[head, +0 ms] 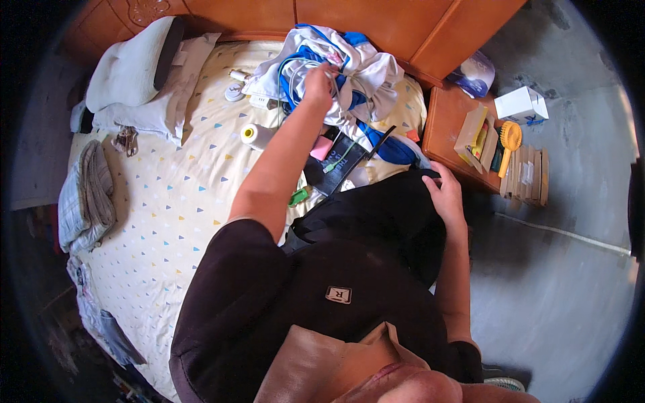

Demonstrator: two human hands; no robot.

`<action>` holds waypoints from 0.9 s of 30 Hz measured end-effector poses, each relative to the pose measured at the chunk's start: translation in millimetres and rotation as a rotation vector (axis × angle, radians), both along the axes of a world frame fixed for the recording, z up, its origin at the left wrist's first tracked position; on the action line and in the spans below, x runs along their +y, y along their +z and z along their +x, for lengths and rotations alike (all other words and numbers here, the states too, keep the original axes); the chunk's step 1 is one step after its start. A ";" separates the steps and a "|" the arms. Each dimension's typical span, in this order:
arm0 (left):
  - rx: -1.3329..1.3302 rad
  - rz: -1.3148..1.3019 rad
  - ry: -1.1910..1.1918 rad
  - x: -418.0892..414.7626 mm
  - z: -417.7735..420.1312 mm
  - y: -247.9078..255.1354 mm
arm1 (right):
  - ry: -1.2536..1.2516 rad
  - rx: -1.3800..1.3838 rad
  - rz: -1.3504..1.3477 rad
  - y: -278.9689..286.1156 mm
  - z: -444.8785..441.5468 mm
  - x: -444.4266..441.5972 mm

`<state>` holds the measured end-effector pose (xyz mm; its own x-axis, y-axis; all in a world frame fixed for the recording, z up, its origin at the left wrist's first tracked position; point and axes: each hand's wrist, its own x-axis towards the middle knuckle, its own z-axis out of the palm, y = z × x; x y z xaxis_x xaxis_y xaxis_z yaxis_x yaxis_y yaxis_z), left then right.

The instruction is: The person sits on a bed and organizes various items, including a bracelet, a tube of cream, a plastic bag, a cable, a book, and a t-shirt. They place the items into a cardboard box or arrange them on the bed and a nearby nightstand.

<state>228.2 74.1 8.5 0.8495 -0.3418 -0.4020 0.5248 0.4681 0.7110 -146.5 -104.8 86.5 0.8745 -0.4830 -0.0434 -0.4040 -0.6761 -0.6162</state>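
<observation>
My left hand (319, 84) reaches over a heap of white and blue clothing (375, 75) on the bed. Its fingers are closed around a loosely coiled white cable (301, 64). A pale cable trails down to a green USB plug (330, 168) lying on a black printed bag or pouch (322, 177). Beside the pouch lies a small pink object (321, 148). My right hand (446, 194) rests on my black-clothed leg (383, 206), fingers spread slightly and holding nothing. Left of my forearm lies a cone of white thread (257, 136); a green object (299, 196) is partly hidden by my arm.
A patterned bedsheet (166, 201) carries pillows (126, 70) and a folded blanket (85, 196). A wooden headboard (352, 17) bounds the far side. On the right, a wooden nightstand (443, 121) bears an opened cardboard box (471, 133); a yellow hairbrush (510, 138) lies near it.
</observation>
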 end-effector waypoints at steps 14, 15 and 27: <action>-0.474 -0.259 -0.556 68.8 -133.1 270.0 | 0.060 -0.162 0.116 38.3 37.9 41.7; -0.502 -0.277 -0.603 67.3 -149.4 286.3 | 0.071 -0.212 0.097 47.6 47.3 47.0; -0.556 -0.187 -0.632 85.1 -220.1 397.0 | 0.341 -0.699 0.607 78.4 155.6 87.9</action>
<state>8.1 159.2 405.5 0.5339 -0.8361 0.1260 0.3248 0.3405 0.8824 9.2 -17.0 164.8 0.8861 -0.2666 0.3792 0.3412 -0.1786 -0.9229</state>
